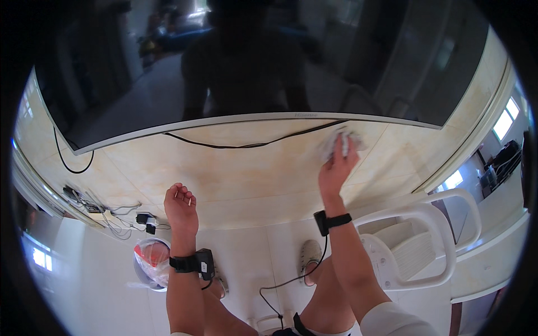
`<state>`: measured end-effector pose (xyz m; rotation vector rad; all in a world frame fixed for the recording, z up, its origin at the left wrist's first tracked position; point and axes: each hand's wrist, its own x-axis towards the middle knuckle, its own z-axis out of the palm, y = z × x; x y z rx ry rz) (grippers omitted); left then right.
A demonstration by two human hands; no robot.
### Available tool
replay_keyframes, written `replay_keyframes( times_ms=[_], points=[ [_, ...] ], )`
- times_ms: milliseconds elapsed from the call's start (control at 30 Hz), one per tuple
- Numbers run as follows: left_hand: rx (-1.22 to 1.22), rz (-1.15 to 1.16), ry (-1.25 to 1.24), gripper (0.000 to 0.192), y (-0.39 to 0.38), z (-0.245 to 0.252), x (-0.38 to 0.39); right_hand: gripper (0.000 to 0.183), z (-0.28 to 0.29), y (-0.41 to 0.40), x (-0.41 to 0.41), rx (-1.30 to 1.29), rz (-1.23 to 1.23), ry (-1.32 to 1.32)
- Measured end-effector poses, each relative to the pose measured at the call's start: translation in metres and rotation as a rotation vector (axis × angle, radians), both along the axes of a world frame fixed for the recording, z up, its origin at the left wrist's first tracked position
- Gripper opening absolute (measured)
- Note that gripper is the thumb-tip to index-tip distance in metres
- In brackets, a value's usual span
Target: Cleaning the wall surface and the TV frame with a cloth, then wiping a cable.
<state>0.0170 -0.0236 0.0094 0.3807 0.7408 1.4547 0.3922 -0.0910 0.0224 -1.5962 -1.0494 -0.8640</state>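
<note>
My right hand [339, 166] presses a crumpled whitish cloth [346, 140] on the tiled wall [260, 168], just below the lower edge of a wall-mounted Hisense television [269, 75]. Hand and cloth are a little blurred. To the left, my left hand [181, 208] is held up in front of the wall with its fingers loosely curled and nothing in it. A black cable [248, 145] hangs under the television, between the two hands and above them. Both wrists carry black straps with small devices.
White plastic chairs or stools [445, 248] stand at the right. A bin with a plastic bag [153, 262] stands on the floor at the left, near plugs [146, 220] and tangled cables on the wall. A black wire [269, 288] runs from my right wrist towards my waist.
</note>
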Motion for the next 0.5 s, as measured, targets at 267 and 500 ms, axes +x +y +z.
replay_keyframes(
  times_ms=[267,500],
  points=[
    [-0.002,0.015,-0.034,0.010,-0.004,0.003,0.003,0.075,0.000,-0.017,-0.021,-0.149,0.257,-0.030],
    [0.056,0.074,-0.013,0.010,-0.001,0.004,-0.004,0.067,-0.009,-0.010,-0.014,-0.090,0.156,0.109]
  ],
)
